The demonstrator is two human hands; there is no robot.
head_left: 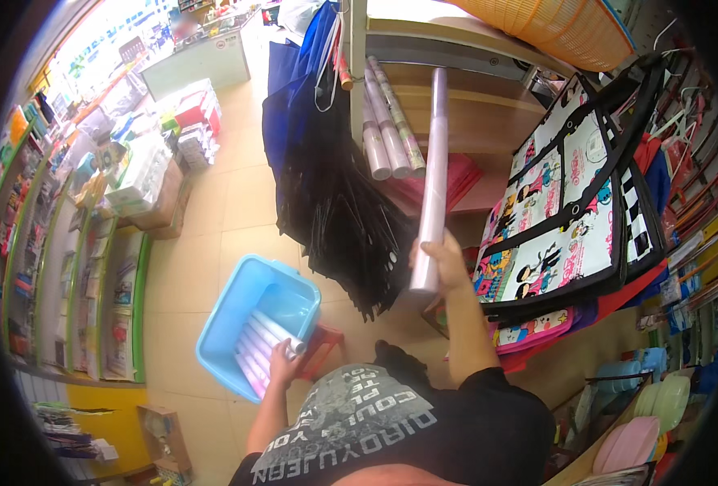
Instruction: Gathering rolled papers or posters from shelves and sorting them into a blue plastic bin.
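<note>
My right hand (447,261) grips the near end of a long pale pink roll (433,182), whose far end reaches toward a wooden shelf (493,127). Several more patterned rolls (387,133) lie side by side on that shelf, left of the held one. Low on my left stands a light blue plastic tub (219,322) with several pale white and lilac rolls (254,355) inside. My left hand (286,364) is at the tub's near side, with its fingers on the end of a white roll (286,334). Whether it grips that roll firmly is hard to see.
A red plastic stool (325,349) is beside the tub. Black and blue umbrellas (334,200) hang between tub and shelf. Printed bags with black straps (553,219) hang on the right. Stacked packages (146,176) and racks (73,279) line the left; a counter (198,67) stands far back.
</note>
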